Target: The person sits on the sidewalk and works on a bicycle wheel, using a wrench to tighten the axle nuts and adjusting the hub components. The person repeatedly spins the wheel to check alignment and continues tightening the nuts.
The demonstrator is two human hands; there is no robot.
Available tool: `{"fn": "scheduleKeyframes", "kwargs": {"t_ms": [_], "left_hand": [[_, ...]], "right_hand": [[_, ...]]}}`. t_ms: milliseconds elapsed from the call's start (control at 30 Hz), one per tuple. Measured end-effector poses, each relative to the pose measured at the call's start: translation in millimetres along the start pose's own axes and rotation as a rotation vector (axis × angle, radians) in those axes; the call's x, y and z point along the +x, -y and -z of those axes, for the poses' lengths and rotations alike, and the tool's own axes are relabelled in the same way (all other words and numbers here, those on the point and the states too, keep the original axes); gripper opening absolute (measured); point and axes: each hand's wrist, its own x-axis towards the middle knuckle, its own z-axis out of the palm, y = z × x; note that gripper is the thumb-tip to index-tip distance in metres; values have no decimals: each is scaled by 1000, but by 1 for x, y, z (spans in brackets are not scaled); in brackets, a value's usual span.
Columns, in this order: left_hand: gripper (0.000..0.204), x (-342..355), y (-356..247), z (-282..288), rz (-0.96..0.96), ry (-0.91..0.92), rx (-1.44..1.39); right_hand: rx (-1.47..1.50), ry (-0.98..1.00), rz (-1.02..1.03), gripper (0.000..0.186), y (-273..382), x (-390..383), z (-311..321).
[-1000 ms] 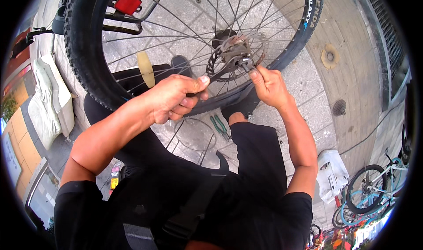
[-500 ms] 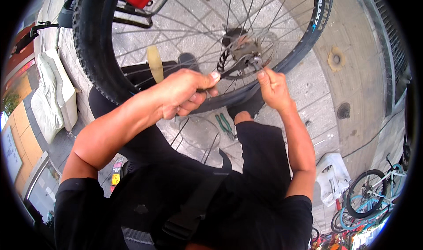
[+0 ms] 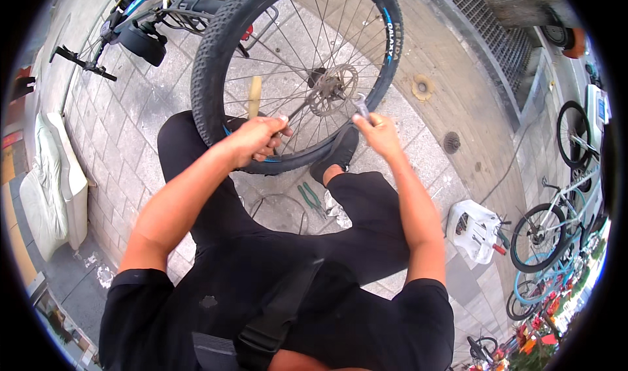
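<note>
A bicycle wheel point(image 3: 213, 64) with a knobbly black tyre stands tilted before me, between my legs. At its hub sits a disc brake rotor point(image 3: 320, 103). My left hand point(image 3: 254, 141) is closed round a slim dark tool point(image 3: 299, 109) that reaches toward the hub; its far end is hard to make out. In my right hand point(image 3: 379, 133) is a silver wrench point(image 3: 361, 103), its head up beside the hub and apart from it. A pale yellow handle-like piece point(image 3: 254, 96) shows behind the spokes. Green-handled pliers point(image 3: 309, 197) lie on the paving below the wheel.
A bicycle point(image 3: 157, 8) lies at the upper left. A white tub point(image 3: 472, 230) holding tools stands at the right, near parked bicycles point(image 3: 541, 234). A dark round ribbed piece point(image 3: 451, 142) is on the ground. Off-white cushions point(image 3: 52, 181) stand at the far left.
The wrench in my right hand has come off the hub's axle end and now stands apart from it. My left hand keeps its grip. The whole view has shifted.
</note>
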Motion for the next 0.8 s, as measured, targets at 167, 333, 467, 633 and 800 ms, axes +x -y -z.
{"fn": "scheduleKeyframes", "kwargs": {"t_ms": [167,333,467,633,800], "left_hand": [[37,0,43,-50,-188,-69,188],[44,-30,33,-64,-629,-129,662],[47,-68,-5,-74,-567,-152,1257],[52,-85,-91,-10,-1569,-891,1069],[91,-59,-125,45,-1099,-854,824]], "right_hand": [[674,102,-8,39,67,-59,-83],[787,68,41,36,87,-84,-89],[504,-229,153,30,89,-72,-87],[-56,-598,-13,37,43,-69,-5],[-622,-513,-316,37,-39,-75,57]]}}
